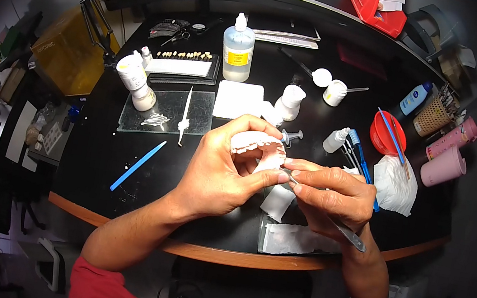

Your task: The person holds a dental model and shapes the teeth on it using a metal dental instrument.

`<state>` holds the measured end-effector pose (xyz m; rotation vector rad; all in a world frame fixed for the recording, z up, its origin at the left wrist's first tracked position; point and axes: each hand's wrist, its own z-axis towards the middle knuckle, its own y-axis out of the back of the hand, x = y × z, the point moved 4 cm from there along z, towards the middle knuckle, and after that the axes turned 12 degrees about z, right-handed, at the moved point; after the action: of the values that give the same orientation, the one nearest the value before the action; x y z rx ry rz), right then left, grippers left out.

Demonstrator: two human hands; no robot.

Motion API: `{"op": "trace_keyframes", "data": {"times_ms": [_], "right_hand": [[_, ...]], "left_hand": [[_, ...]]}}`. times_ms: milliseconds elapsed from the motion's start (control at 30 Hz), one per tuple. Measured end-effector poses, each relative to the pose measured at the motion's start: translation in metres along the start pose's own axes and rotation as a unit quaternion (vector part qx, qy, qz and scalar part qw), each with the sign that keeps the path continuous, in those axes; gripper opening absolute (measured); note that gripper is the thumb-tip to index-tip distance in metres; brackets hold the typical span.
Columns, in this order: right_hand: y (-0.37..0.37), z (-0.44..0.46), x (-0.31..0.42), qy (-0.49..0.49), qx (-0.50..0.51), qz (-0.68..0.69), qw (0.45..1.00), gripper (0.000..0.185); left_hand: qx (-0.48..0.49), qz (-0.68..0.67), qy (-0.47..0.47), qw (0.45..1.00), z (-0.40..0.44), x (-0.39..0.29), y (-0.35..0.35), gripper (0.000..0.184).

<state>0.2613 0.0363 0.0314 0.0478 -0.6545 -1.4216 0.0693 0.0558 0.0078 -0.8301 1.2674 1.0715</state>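
A pale pinkish-white dental model [258,146], shaped like an arch with teeth, is held up over the middle of the black table. My left hand [217,164] wraps round it from the left, thumb below and fingers behind. From the right, my right hand [334,197] pinches a slim metal tool [350,234], whose handle points down to the right. The tool's tip is at the model's right side, partly hidden by my fingertips. Under my hands lies a white folded cloth [277,203], near a glass plate with a white sheet [299,241].
A glass slab [152,119] with white paste and a spatula [185,116] is on the left, beside a blue stick [138,165]. Behind stand a large bottle [238,48] and a shade guide [183,67]. Right are a red bowl [388,134], tissue [395,185] and pink cups [444,166].
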Motion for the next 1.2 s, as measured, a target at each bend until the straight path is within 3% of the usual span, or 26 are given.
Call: {"op": "trace_keyframes", "data": {"times_ms": [167, 267, 767, 1200], "right_hand": [[0.0008, -0.0014, -0.0022, -0.015, -0.023, 0.032, 0.999, 0.021], [0.0024, -0.0026, -0.0023, -0.022, -0.022, 0.051, 0.998, 0.020], [0.0015, -0.0024, 0.0030, -0.038, 0.004, 0.028, 0.999, 0.020], [-0.0033, 0.0001, 0.0025, -0.043, -0.041, 0.043, 0.997, 0.025]], "left_hand": [[0.001, 0.044, -0.064, 0.997, 0.0031, -0.0022, 0.0004, 0.050], [0.016, 0.006, -0.028, 0.999, 0.0013, -0.0037, 0.0010, 0.044], [-0.002, 0.073, -0.083, 0.994, 0.0010, -0.0056, 0.0032, 0.043], [0.072, -0.059, 0.056, 0.994, 0.0036, -0.0037, 0.0026, 0.044]]}}
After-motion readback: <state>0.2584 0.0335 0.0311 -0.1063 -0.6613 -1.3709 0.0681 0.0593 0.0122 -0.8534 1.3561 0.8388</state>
